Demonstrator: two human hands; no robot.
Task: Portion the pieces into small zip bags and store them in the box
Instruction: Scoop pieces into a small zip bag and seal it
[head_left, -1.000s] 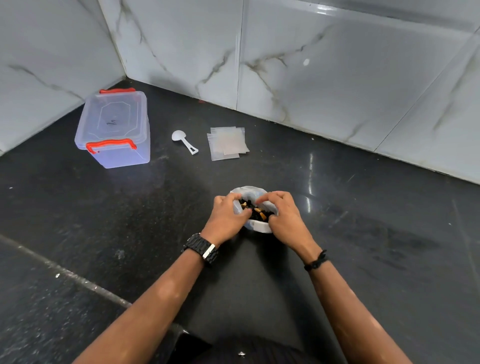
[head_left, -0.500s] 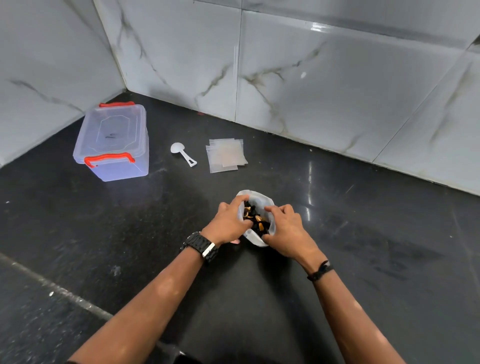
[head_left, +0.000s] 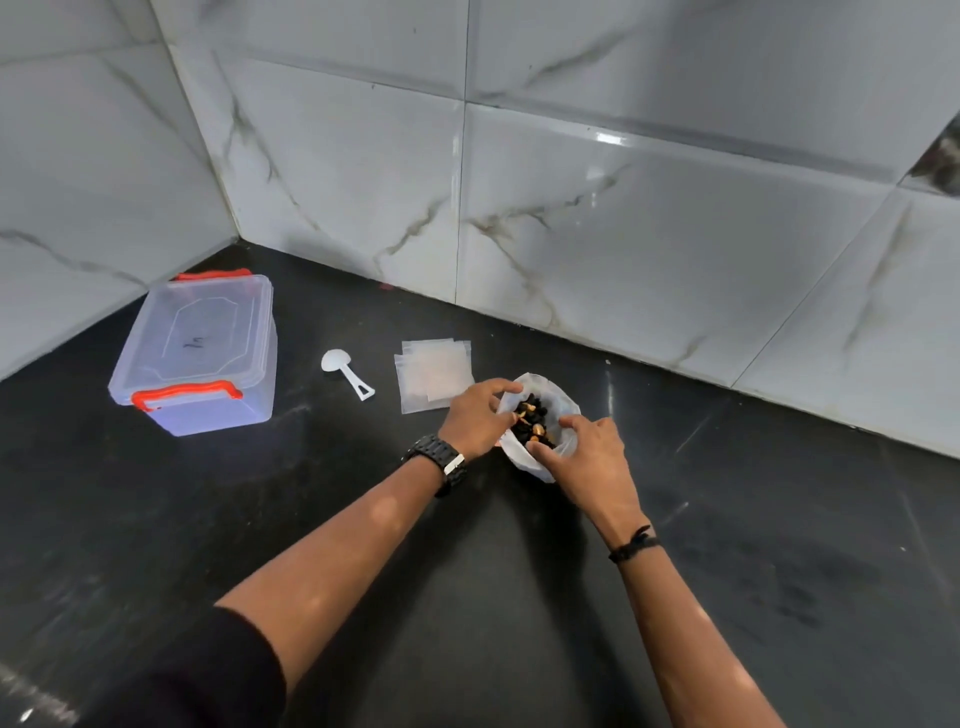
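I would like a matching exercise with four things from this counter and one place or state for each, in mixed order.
1. clear plastic box with red handles
2. white plastic scoop
3. stack of small clear zip bags
4. open white bag of dark pieces

a. held by both hands
b. lid closed
c. lies between box and zip bags
d. flat, beside the left hand

Pairs: 1-b, 2-c, 3-d, 4-a

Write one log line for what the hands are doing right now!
left hand: holds bag rim | right hand: holds bag rim | big bag: open, pieces inside | box: lid on
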